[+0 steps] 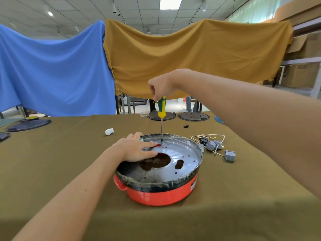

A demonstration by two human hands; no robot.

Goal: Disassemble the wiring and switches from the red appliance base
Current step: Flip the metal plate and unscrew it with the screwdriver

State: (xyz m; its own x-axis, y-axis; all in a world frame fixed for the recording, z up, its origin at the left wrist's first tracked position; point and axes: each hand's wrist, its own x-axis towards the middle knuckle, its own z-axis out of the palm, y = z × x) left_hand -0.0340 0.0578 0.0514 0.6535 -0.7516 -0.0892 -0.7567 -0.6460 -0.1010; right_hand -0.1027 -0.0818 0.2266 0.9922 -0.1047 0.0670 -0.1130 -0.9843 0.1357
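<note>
From the head view, a workshop hall with a tiled ceiling sits behind two draped cloths, a blue cloth (52, 70) on the left and a mustard cloth (191, 58) on the right, hung above the far edge of a tabletop (69, 171) covered in olive-brown fabric. Cardboard boxes (302, 73) are stacked on shelving at the far right.

The red appliance base (161, 193) stands near the middle of the tabletop, close to the person, with a handle lug on its left side and a black band round its upper rim. Inside it lies a silver metal plate (173, 157) with a large central opening and several small holes.

The left hand (137, 148) lies flat on the left part of that plate, fingers straight and pressing down, its grip apart. The right hand (163, 86) is raised above the base, its grip clamped on the top of a screwdriver (161, 108) with a green and yellow handle. The screwdriver stands upright, and its tip meets the plate near the far rim, just beyond the left fingertips.

To the right of the base, on the tabletop, lies a loose bundle of wiring and switches (211, 143), with a separate grey switch block (229, 155) just beside it. A crumpled white wad (109, 131) lies beyond the base to the left. Two dark round plates (193, 116) rest at the far edge, and more dark discs (29, 124) lie far left.
</note>
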